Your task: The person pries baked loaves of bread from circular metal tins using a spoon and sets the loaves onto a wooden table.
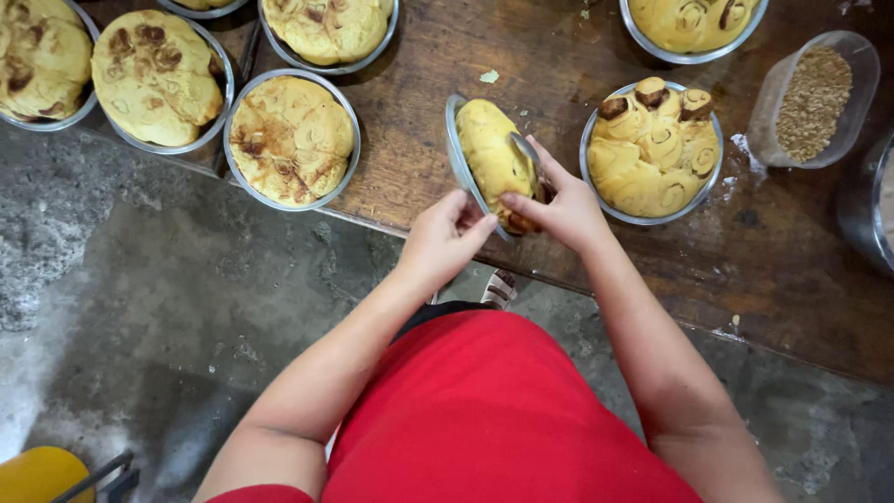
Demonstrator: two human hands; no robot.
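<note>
Dark wooden tabletop (559,102), scuffed and flecked with crumbs, above a rough grey concrete floor (140,307); its near edge runs on a slant from the left down toward the right.

Held pan (458,154): a round metal pan tipped up on its rim close to the near edge, open face turned toward the right, with a yellow bun loaf (492,149) in it. The pan's flat plane stands nearly upright, its rim line running away from the person.

Left hand (445,237): comes up from below the near edge, fingers curled and pressed against the low end of the pan rim, steadying it. Grip closed on the rim; the thumb side is hidden.

Right hand (563,210): on the loaf's open side, fingers pinched round a thin metal blade or spoon (527,154) laid along the loaf's right flank, between dough and rim as far as can be told. This hand is the nearer one to the loaf itself.

Just right of it, touching nothing: flat pan of swirled rolls (652,149). Further right, a clear tub of brown crumbs (813,101). Left along the near edge, a baked pan (292,140); more filled pans toward the far left corner.
</note>
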